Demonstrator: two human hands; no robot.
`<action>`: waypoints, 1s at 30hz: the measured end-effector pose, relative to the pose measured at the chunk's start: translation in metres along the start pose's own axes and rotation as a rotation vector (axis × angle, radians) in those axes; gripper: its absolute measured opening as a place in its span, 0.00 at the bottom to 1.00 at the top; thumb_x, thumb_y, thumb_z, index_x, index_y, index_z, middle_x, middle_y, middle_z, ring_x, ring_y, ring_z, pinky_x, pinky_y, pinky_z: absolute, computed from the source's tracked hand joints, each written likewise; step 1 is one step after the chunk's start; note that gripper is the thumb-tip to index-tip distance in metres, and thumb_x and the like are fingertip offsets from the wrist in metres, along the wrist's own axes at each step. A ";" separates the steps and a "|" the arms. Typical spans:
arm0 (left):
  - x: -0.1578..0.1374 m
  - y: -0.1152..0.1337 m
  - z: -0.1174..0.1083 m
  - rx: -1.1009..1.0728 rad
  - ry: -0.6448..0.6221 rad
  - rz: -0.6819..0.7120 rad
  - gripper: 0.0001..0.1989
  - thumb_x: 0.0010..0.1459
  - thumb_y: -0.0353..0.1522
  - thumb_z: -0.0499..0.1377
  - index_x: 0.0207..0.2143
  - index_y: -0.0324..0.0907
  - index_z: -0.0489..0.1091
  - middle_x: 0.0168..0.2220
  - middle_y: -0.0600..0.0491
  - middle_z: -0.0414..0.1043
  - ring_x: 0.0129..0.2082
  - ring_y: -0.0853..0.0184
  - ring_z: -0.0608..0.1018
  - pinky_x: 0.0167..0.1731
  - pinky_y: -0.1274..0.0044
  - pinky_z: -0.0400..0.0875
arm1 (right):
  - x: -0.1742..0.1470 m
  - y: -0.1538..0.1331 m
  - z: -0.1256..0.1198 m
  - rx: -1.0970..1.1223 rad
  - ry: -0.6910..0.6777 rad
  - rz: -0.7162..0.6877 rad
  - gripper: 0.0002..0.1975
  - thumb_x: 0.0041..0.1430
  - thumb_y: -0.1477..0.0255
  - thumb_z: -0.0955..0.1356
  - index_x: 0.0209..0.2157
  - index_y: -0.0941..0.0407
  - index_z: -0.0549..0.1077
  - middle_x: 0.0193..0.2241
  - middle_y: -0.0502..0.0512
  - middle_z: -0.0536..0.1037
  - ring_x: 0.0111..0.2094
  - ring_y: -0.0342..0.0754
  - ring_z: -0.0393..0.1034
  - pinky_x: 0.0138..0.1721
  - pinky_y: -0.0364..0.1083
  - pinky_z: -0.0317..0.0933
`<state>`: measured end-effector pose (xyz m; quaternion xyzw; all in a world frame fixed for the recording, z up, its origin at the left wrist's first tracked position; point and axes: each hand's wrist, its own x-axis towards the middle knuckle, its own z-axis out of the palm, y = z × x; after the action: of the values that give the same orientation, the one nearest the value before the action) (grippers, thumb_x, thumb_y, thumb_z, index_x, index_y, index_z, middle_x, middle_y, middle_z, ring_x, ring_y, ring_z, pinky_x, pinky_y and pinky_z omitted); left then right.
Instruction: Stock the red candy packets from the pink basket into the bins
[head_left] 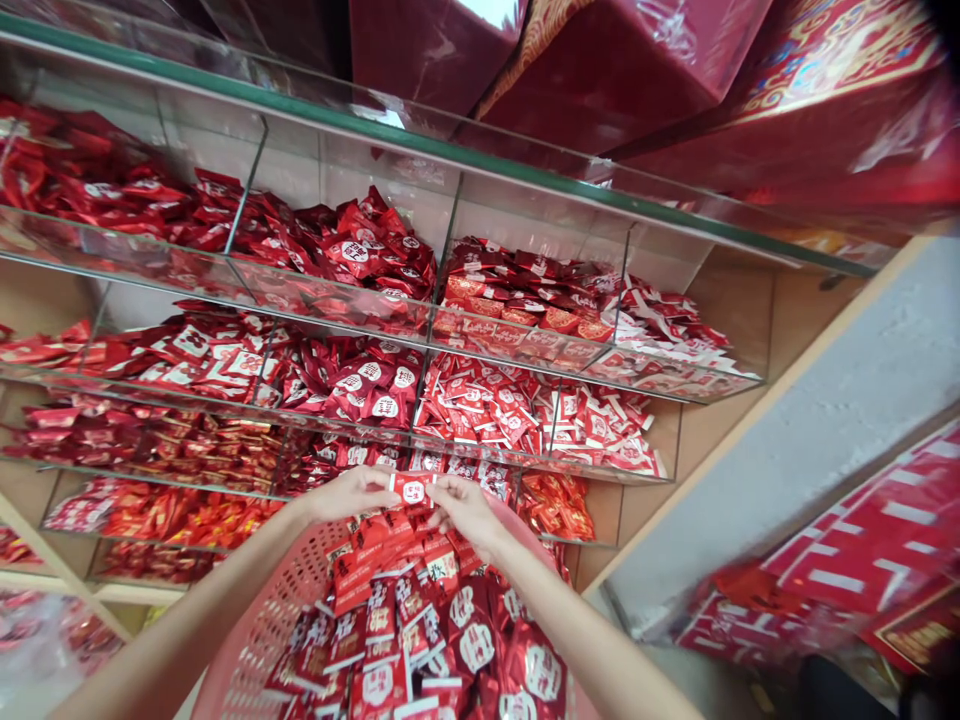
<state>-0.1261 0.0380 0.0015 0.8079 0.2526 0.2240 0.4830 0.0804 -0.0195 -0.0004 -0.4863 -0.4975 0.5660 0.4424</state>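
Observation:
A small red candy packet [414, 490] with a white label is stretched flat between my two hands. My left hand [351, 494] pinches its left end, and my right hand [466, 508] pinches the right end. Just below them, a pink plastic basket [279, 592] is heaped with red packets [420, 640] bearing white round labels and dark lettering. The held packet is above the basket's far edge, in front of the lower shelves.
Tiered clear bins [525, 350] hold many red and orange packets behind the basket. A glass shelf [450, 150] with large red gift boxes [600, 60] runs overhead. At the right are a grey wall [810, 400] and red patterned packages [877, 540].

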 end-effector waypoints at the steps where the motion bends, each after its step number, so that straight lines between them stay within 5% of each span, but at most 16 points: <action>1: 0.000 0.000 0.000 0.001 0.004 -0.005 0.17 0.52 0.43 0.56 0.33 0.38 0.73 0.36 0.50 0.70 0.38 0.66 0.69 0.39 0.78 0.64 | 0.001 0.000 0.001 -0.007 0.017 -0.010 0.20 0.41 0.56 0.70 0.25 0.58 0.67 0.13 0.43 0.67 0.15 0.38 0.63 0.16 0.36 0.52; 8: 0.000 0.013 0.000 -0.002 0.053 -0.150 0.19 0.56 0.44 0.52 0.29 0.38 0.72 0.35 0.53 0.70 0.37 0.67 0.70 0.41 0.78 0.62 | -0.015 -0.007 -0.012 -0.052 0.093 -0.057 0.15 0.44 0.59 0.69 0.23 0.58 0.67 0.12 0.44 0.67 0.15 0.37 0.59 0.18 0.37 0.51; 13: -0.002 0.021 -0.001 0.043 0.059 -0.157 0.21 0.59 0.44 0.47 0.30 0.40 0.73 0.37 0.54 0.72 0.41 0.66 0.71 0.49 0.77 0.57 | -0.053 -0.005 -0.019 -0.147 -0.060 0.033 0.11 0.46 0.64 0.69 0.25 0.58 0.68 0.13 0.44 0.67 0.14 0.37 0.60 0.16 0.37 0.50; 23: -0.001 0.020 0.000 0.102 0.065 -0.155 0.22 0.58 0.45 0.47 0.29 0.40 0.74 0.39 0.54 0.72 0.42 0.65 0.70 0.49 0.78 0.55 | -0.100 0.025 0.011 -0.231 -0.269 0.293 0.06 0.42 0.73 0.69 0.22 0.58 0.66 0.13 0.43 0.67 0.12 0.36 0.59 0.11 0.35 0.46; 30: -0.002 0.021 -0.001 0.108 0.076 -0.153 0.23 0.58 0.46 0.47 0.29 0.40 0.74 0.38 0.54 0.73 0.41 0.66 0.71 0.49 0.78 0.57 | -0.097 0.045 0.026 -0.194 -0.283 0.432 0.15 0.37 0.70 0.72 0.29 0.60 0.68 0.15 0.45 0.70 0.12 0.38 0.62 0.11 0.35 0.50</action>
<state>-0.1241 0.0287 0.0203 0.8020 0.3433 0.2028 0.4448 0.0668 -0.1241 -0.0339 -0.5370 -0.4911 0.6593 0.1889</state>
